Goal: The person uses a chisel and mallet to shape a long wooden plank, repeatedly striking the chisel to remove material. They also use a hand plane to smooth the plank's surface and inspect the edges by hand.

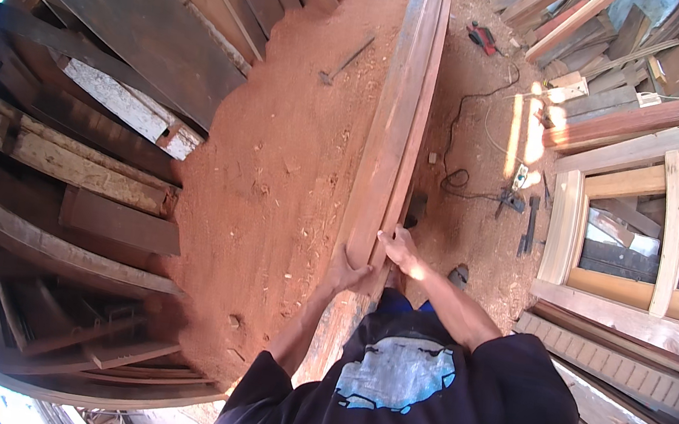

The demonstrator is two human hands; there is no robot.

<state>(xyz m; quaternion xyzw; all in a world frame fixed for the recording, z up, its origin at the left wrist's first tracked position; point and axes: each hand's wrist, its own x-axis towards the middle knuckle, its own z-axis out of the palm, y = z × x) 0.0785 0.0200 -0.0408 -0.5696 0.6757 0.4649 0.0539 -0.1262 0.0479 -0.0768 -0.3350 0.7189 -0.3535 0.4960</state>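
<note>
We stand over a long reddish plank [394,125] that runs away from us across the sawdust-covered floor [276,169], with a second board lying tight against its right edge. Our left hand [346,271] grips the plank's near end from the left, fingers wrapped under its edge. Our right hand [400,250] rests on the near end from the right, fingers curled over the top corner where the two boards meet. So both hands are clenched on the plank, neither one released.

To handle this end well, we judge it best to keep both grips close to the corners and lift or shift evenly, since the far end lies well away and could swing. A black power cord [456,142] trails just beside the boards on the right, with hand tools [521,202] near it, and a hammer [344,62] lies to the left; we should keep the wood off these
</note>
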